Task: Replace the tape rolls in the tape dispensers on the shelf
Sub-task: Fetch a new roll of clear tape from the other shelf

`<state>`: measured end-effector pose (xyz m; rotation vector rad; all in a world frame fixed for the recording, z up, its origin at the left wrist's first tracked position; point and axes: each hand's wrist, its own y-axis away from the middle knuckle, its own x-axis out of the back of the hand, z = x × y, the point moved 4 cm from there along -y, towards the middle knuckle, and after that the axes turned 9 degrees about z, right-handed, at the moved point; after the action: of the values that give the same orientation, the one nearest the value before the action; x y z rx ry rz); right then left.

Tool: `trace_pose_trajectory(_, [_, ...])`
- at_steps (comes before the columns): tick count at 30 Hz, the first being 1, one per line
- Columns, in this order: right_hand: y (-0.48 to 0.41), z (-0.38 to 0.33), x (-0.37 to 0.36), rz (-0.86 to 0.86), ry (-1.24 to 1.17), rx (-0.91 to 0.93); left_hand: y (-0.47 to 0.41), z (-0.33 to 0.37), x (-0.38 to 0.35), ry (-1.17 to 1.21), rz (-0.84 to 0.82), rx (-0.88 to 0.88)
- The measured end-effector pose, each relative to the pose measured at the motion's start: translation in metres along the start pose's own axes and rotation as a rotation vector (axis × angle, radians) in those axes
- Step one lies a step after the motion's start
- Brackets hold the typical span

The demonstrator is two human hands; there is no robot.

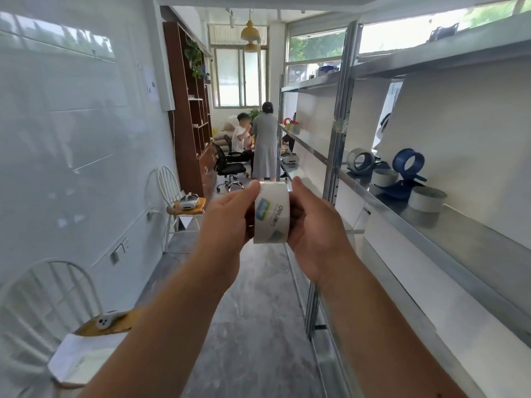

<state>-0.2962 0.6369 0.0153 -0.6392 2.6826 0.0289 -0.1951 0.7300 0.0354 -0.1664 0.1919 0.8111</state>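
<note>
Fingers (253,191) of both hands clasp the tape roll (271,215), forearms outstretched.

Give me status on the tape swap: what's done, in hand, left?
Done: nothing clearly; I can't tell if any dispenser is refilled. In hand: the left hand and right hand grip a wrapped tape roll away from the shelf. Left: the blue dispenser looks empty, the grey dispenser sits behind it, and two loose rolls wait beside them.

White tape roll (271,215) — blue-green labels
</note>
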Motion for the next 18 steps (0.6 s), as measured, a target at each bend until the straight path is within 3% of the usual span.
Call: trace_pose_trajectory(18, [-0.183,0.057,-0.052,0.020,0.051,-0.026,-0.205,-0.046,0.008,0.000,0.007,0.051])
